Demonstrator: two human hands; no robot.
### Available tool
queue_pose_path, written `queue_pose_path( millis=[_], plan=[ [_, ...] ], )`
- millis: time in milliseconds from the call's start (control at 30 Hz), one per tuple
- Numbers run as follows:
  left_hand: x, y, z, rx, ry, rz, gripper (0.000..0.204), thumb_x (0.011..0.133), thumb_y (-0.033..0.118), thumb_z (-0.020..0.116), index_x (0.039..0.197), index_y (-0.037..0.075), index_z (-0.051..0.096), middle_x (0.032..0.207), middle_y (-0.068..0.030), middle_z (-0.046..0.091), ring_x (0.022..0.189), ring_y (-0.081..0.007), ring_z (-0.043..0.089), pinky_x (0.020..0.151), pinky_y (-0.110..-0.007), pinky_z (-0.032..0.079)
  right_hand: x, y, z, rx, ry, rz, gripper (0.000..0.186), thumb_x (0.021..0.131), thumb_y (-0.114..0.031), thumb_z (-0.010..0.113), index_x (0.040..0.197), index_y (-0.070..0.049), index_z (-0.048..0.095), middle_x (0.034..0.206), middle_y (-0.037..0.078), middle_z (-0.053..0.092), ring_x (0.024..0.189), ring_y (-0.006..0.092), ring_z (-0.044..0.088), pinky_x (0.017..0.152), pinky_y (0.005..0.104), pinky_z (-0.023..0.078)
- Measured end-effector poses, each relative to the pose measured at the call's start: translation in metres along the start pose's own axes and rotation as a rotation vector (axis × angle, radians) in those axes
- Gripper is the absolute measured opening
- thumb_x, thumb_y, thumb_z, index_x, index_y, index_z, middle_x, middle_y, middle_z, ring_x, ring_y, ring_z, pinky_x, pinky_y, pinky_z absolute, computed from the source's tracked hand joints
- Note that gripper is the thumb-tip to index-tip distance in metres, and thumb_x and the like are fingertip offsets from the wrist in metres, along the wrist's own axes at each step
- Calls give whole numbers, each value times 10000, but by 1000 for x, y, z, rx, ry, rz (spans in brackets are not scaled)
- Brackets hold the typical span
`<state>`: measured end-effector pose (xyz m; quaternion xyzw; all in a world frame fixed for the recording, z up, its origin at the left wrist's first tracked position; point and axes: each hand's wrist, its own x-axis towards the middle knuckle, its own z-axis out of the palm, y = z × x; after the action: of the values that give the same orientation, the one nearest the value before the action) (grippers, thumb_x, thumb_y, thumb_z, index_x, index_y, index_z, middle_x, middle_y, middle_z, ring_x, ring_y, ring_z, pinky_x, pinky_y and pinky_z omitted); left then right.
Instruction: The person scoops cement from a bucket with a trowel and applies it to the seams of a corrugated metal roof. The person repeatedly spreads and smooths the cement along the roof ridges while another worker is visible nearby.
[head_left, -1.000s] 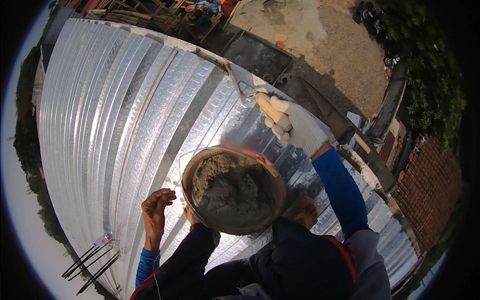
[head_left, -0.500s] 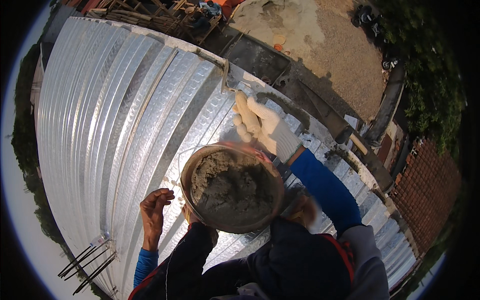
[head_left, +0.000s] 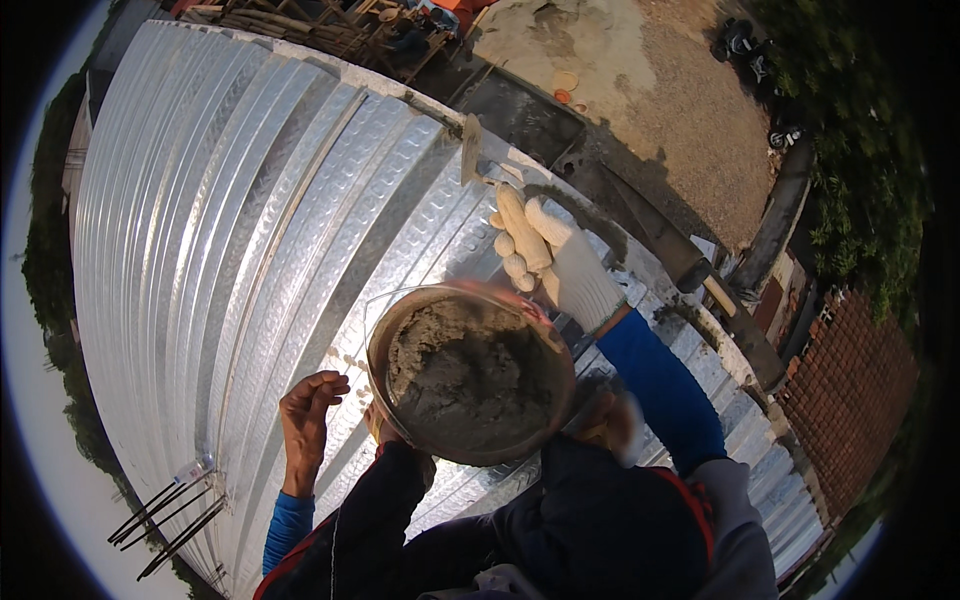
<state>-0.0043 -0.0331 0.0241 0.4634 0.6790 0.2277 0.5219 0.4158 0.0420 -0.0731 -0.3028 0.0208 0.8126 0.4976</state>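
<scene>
My right hand (head_left: 560, 255), in a white knitted glove, grips a trowel by its tan handle (head_left: 523, 228). The trowel's grey blade (head_left: 470, 150) points away from me, beside the far edge of the metal sheeting. In front of me, between my legs, is a round bucket with a thin wire handle. Wet grey mortar (head_left: 470, 365) fills much of it. My bare left hand (head_left: 312, 405) hovers left of the bucket, its fingers curled together with nothing seen in them. It touches neither bucket nor trowel.
Ribbed, shiny metal sheeting (head_left: 270, 200) spreads beneath me, bordered by a rough concrete edge (head_left: 350, 75). Dark rebar ends (head_left: 165, 515) stick up at the lower left. Far below lie sandy ground (head_left: 660, 130), stacked timber (head_left: 290, 25) and a tiled roof (head_left: 850, 390).
My right hand and the trowel have shifted a little to the right, and the blade has turned to show more of its face. My left hand stays almost still.
</scene>
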Motion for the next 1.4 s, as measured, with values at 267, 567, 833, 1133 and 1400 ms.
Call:
queue_pose_path(
  millis=[267,567,833,1133,1400],
  plan=[
    [0,1,2,-5,-4,21,250,1047,208,710,1175,1,768,1053,-137,801,976,-216,758,873,-342,574,8,9,24,-31,-96,-83,551,1126,-492,503,1336,15,555,974,89,643,763,170,618,633,310,495],
    [-1,0,1,-10,2,15,258,1047,214,708,1174,-4,764,1056,-134,801,974,-220,760,873,-342,575,14,-8,20,-193,-27,-145,547,1114,-501,513,1342,-7,573,967,85,656,680,144,590,541,271,437],
    [0,-6,-8,5,32,-9,242,1048,199,694,1158,-6,759,1039,-132,794,975,-227,770,856,-343,593,-17,-32,8,-634,93,7,458,1085,-453,571,1321,-61,609,781,47,626,494,104,525,394,244,356],
    [0,-4,-5,7,26,-6,238,1052,199,692,1165,1,760,1048,-136,798,969,-225,773,859,-343,598,-5,-41,3,-641,90,18,440,1066,-431,618,1298,-57,625,772,49,633,464,84,527,346,223,335],
    [-1,-4,-5,-22,32,-34,251,1041,201,719,1179,-3,765,1054,-133,800,976,-220,764,867,-343,578,0,-46,2,-650,114,-30,394,1061,-439,651,1128,-52,622,765,66,625,456,101,521,339,224,331]
  ],
)
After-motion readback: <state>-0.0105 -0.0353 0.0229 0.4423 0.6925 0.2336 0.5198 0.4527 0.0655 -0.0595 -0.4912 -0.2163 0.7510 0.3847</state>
